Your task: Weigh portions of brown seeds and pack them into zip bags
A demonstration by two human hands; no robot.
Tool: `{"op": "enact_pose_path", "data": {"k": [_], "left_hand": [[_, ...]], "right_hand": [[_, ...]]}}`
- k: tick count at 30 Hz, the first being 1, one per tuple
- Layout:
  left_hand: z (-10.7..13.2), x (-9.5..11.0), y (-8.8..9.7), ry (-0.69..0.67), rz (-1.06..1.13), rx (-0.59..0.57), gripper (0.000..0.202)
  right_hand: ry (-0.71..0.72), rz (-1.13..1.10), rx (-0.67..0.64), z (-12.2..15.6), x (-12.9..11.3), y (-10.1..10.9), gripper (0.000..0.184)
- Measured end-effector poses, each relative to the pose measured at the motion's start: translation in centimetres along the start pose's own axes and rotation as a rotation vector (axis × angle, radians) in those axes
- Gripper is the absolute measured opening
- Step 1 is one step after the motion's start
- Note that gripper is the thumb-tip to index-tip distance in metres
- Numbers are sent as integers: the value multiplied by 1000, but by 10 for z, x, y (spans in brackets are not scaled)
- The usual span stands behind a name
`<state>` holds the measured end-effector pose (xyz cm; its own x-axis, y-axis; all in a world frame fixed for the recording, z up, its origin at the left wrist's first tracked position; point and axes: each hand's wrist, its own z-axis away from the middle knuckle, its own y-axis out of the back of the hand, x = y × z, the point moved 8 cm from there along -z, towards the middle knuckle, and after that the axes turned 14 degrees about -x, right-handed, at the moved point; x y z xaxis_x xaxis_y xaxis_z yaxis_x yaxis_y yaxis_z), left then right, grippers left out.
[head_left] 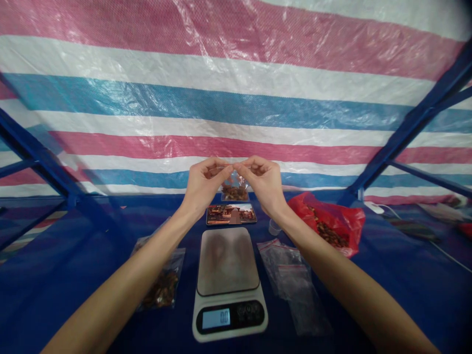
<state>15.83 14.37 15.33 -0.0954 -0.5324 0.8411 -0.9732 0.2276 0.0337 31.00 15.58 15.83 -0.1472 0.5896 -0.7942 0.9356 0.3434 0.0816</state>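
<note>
Blue sheet-covered table (73,255) inspected. Digital scale (228,280) sits centrally, display reading 0.0. Picture card (231,214) lies just beyond it. Clear bag (162,280) of brown pieces lies left of the scale; flat clear bags (291,280) lie right of it, overlapping one another. Red bag (328,226), also holding brown pieces, lies further right, near small clear cup (274,227). White cable (442,250) runs along the far right.

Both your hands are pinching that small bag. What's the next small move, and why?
Probably lower the bag onto the scale: your left hand and right hand pinch its top edge, brown pieces sit inside, and the scale's display reads 0.0.
</note>
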Motion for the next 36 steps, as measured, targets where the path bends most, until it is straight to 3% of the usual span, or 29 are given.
{"op": "enact_pose_path", "data": {"k": [3, 7, 13, 17, 20, 23, 26, 28, 30, 32, 33, 36], "left_hand": [[4, -4, 2, -10, 71, 88, 26], [6, -12, 1, 20, 190, 108, 29], [5, -1, 14, 17, 167, 168, 33], [13, 7, 10, -9, 97, 139, 31], [34, -5, 2, 104, 57, 15, 28], [67, -17, 8, 268, -68, -153, 31], [101, -17, 48, 341, -189, -91, 34], [121, -18, 75, 388, -253, -40, 37], [136, -24, 96, 448, -276, 14, 36], [147, -32, 109, 488, -278, 65, 35], [149, -36, 112, 502, -277, 74, 36], [147, -46, 113, 492, -343, 26, 38]], "right_hand": [[-17, -26, -23, 0, 6, -5, 37], [-18, -80, -26, 1, 13, -6, 41], [-74, -224, 90, 0, 23, 14, 36], [-60, -244, 116, -2, 12, 24, 28], [-24, -217, 122, 5, -5, 34, 21], [-41, -57, 105, 25, -19, 57, 16], [-181, 293, -54, 50, -20, 94, 14], [-342, 559, -167, 71, -8, 129, 11], [-524, 779, -271, 94, 11, 165, 22], [-720, 876, -456, 122, 40, 188, 25], [-752, 907, -511, 133, 51, 196, 25], [-634, 1066, -538, 149, 70, 208, 18]]}}
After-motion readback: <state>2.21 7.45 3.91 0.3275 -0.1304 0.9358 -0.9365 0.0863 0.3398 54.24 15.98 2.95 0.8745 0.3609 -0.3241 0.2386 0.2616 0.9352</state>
